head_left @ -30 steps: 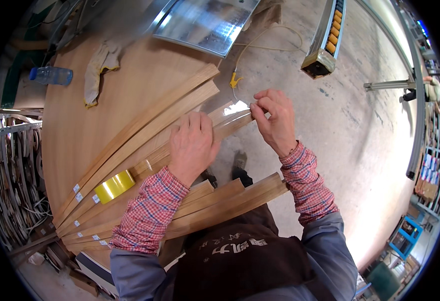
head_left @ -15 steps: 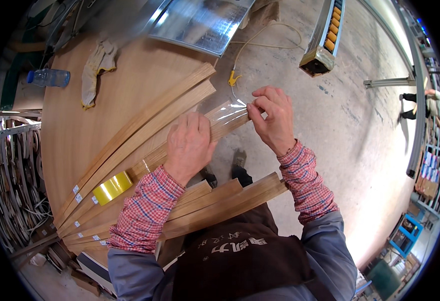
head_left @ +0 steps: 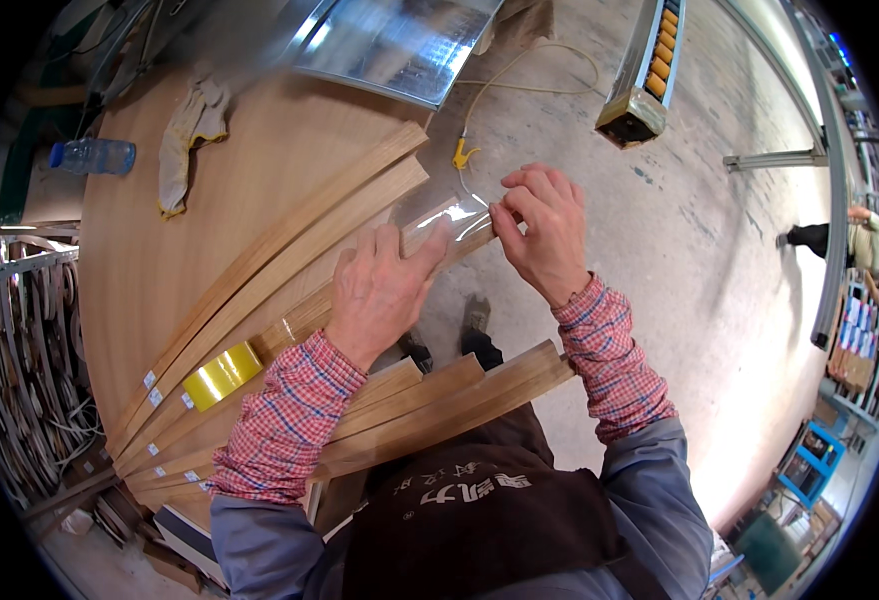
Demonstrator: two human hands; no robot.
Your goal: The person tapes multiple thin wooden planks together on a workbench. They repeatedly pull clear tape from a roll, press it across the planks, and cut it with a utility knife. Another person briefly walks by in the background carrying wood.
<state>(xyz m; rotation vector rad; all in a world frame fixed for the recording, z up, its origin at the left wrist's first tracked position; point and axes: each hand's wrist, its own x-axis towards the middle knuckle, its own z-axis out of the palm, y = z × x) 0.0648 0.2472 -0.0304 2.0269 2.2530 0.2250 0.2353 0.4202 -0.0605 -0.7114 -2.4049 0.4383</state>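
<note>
My right hand (head_left: 544, 230) pinches the far right end of a clear plastic film (head_left: 456, 214) between thumb and fingertips. The film is stretched shiny over the end of a wooden strip (head_left: 471, 243); whether the fingertips also grip the wood is hidden. My left hand (head_left: 377, 295) lies over the same strip with its fingers apart, the index finger reaching onto the film. Beside my left sleeve a roll of yellowish tape (head_left: 222, 376) rests on the strips. Two longer wooden strips (head_left: 367, 205) fan out beyond my left hand.
More wooden strips (head_left: 449, 395) lie nearest my body. A work glove (head_left: 187, 145) and a water bottle (head_left: 97, 156) are on the wooden tabletop (head_left: 269, 135). Past its edge are a yellow air gun (head_left: 462, 154) on a hose and a roller rail (head_left: 649, 70). Another person (head_left: 864, 240) is far right.
My left hand's fingers have spread and its index finger has slid right along the film. The right hand keeps its pinch almost in place. The distant person has shifted slightly.
</note>
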